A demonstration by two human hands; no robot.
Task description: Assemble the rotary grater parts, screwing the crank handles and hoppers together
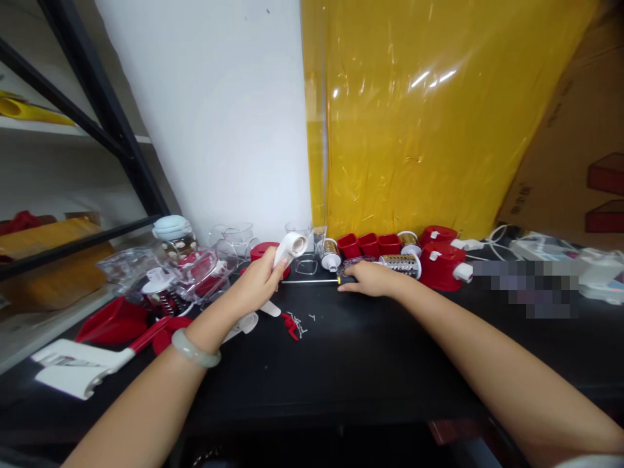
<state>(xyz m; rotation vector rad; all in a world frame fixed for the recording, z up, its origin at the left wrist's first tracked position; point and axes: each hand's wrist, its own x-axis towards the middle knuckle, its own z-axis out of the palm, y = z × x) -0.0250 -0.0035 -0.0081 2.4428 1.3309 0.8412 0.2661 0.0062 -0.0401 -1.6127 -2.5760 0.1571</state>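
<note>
My left hand is closed around a white plastic crank handle, its round hollow end facing up. My right hand grips a screwdriver by its dark handle with a yellow collar. The long metal shaft points left, its tip hidden at my left hand. Below them on the black table lie small red plastic parts and several loose screws. Another white handle piece rests partly behind my left forearm.
Red cups, metal grater drums and red housings line the back. Clear plastic parts, a red hopper and a white-and-red piece crowd the left. A cardboard box stands right.
</note>
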